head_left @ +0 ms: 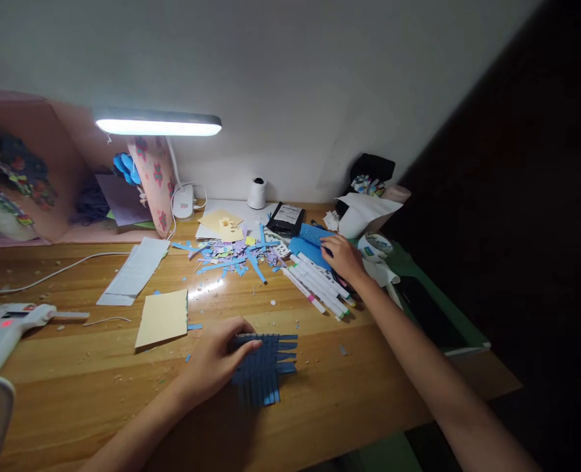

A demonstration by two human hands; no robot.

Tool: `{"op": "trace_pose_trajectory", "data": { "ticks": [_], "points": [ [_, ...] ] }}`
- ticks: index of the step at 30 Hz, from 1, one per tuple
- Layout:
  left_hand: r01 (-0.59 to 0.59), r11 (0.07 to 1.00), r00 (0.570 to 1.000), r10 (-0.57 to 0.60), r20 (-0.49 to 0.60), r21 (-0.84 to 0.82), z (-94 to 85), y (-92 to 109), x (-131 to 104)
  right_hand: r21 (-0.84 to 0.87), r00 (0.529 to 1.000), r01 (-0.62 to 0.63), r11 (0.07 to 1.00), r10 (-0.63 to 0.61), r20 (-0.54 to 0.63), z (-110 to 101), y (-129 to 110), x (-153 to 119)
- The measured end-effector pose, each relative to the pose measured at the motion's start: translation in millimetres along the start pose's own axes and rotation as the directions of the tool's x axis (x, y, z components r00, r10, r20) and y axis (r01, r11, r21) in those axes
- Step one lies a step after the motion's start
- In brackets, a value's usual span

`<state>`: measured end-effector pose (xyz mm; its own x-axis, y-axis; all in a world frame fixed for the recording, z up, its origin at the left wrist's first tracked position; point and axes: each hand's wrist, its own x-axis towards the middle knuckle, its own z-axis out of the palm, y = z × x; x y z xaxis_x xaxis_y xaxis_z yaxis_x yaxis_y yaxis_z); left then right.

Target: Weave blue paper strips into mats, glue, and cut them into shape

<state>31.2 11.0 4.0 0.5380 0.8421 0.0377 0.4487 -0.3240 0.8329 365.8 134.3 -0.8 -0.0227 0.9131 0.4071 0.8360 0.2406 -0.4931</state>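
Note:
A woven mat of blue paper strips (265, 370), with loose strip ends at its right and lower edges, is held near the table's front by my left hand (226, 354), thumb on top and fingers behind. Farther right, my right hand (342, 257) reaches over the white markers (320, 285) and touches blue paper (313, 236); its fingers are bent, and whether they grip the paper is hard to see. Behind the mat lies a pile of purple and blue paper scraps (236, 255).
A glue gun (12, 328) lies at the left, near a yellow notepad (162, 318) and white paper slips (136, 269). A lit lamp (159, 126) hangs above. At the right are a tape roll (375, 247) and a dark tablet (428, 311). A small white camera (257, 195) stands by the wall.

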Motion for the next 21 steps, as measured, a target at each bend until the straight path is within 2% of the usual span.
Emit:
{"op": "trace_pose_trajectory", "data": {
  "ticks": [3,5,11,16,19,21],
  "points": [
    [0.013,1.000,1.000,-0.013,0.019,-0.004,-0.5,4,-1,0.129,0.983,-0.093,0.987,0.111,-0.144,-6,-12,-3],
    [0.020,1.000,0.999,-0.021,0.031,0.015,-0.5,4,-2,0.245,0.959,-0.155,0.957,0.205,-0.194,-11,-20,-8],
    [0.046,0.998,0.998,-0.048,0.038,0.043,2.8,-5,-3,0.525,0.915,-0.259,0.811,0.379,-0.135,-13,-36,-25],
    [0.085,0.992,0.996,-0.081,0.047,-0.096,6.8,-18,0,0.578,0.896,-0.307,0.756,0.435,-0.094,-4,-35,-28],
    [0.136,0.968,0.988,-0.116,0.104,-0.212,6.6,-18,2,0.539,0.893,-0.337,0.772,0.443,-0.076,-4,-32,-30],
    [0.161,0.954,0.983,-0.134,0.122,-0.252,6.2,-16,3,0.484,0.884,-0.344,0.805,0.451,-0.123,-8,-33,-35]
  ]
}}
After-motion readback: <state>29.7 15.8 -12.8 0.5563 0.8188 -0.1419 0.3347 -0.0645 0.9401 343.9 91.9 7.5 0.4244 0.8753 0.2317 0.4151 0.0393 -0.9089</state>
